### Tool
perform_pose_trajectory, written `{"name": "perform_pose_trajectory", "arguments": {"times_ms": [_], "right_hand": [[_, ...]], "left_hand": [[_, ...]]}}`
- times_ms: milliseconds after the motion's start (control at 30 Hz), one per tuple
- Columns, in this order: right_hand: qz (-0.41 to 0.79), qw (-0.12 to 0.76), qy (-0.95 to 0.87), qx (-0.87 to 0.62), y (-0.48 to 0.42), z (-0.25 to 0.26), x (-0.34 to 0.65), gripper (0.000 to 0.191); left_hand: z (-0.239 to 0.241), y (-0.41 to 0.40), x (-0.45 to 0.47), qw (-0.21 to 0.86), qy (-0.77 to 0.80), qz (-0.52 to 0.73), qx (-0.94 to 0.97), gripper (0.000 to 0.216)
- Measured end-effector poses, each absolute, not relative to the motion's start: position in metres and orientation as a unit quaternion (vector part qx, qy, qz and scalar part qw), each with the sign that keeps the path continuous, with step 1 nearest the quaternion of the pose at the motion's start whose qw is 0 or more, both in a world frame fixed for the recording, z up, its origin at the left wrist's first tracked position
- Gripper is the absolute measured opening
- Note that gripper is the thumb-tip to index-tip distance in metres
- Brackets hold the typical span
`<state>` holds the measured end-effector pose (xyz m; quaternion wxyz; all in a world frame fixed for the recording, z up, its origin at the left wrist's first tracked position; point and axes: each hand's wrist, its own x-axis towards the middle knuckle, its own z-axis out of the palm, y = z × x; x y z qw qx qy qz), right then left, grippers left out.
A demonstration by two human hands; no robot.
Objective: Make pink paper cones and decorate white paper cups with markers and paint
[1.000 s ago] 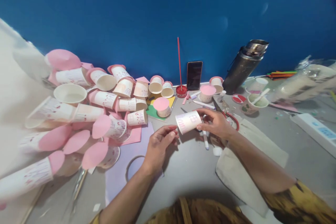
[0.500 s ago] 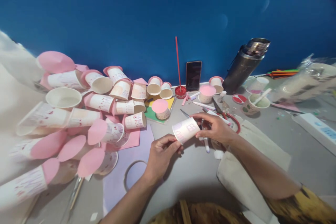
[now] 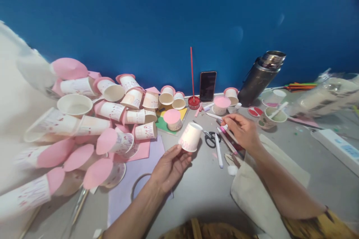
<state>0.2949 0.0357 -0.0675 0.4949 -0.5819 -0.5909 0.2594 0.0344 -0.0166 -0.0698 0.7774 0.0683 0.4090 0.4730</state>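
Note:
My left hand (image 3: pixel 171 168) holds a white paper cup (image 3: pixel 191 138) by its lower rim, between thumb and fingers. The cup is upside down and slightly tilted, with faint pink drawing on its side. Over a cluster of markers, my right hand (image 3: pixel 242 130) is closed, its fingertips pinched at the end of a slim white marker (image 3: pixel 214 116). Other markers lie under and beside that hand, among them a white marker with a pale purple end (image 3: pixel 218 151). Black-handled scissors (image 3: pixel 211 139) lie between the cup and the markers.
Many decorated cups with pink paper circles (image 3: pixel 103 140) are piled at left. Purple paper (image 3: pixel 120 201) and a tape roll (image 3: pixel 134 186) lie nearby. At the back stand a phone (image 3: pixel 208 86), a red pot with a stick (image 3: pixel 193 102) and a dark thermos (image 3: pixel 259 78). A power strip (image 3: pixel 340 149) lies right.
My right hand has let go of the cup and moved right to the markers. My left hand has turned the cup more upright, and the scissors now show.

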Motion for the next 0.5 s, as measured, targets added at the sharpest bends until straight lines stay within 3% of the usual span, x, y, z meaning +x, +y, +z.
{"name": "perform_pose_trajectory", "arguments": {"times_ms": [267,500], "right_hand": [[0.125,0.400,-0.666,-0.617,0.043,-0.077,0.305,0.023],[0.111,0.271,-0.751,-0.592,0.033,-0.067,0.302,0.018]], "left_hand": [[-0.072,-0.016,0.032,0.769,0.418,0.480,0.064,0.009],[-0.068,-0.013,0.032,0.771,0.408,0.486,0.057,0.010]]}}
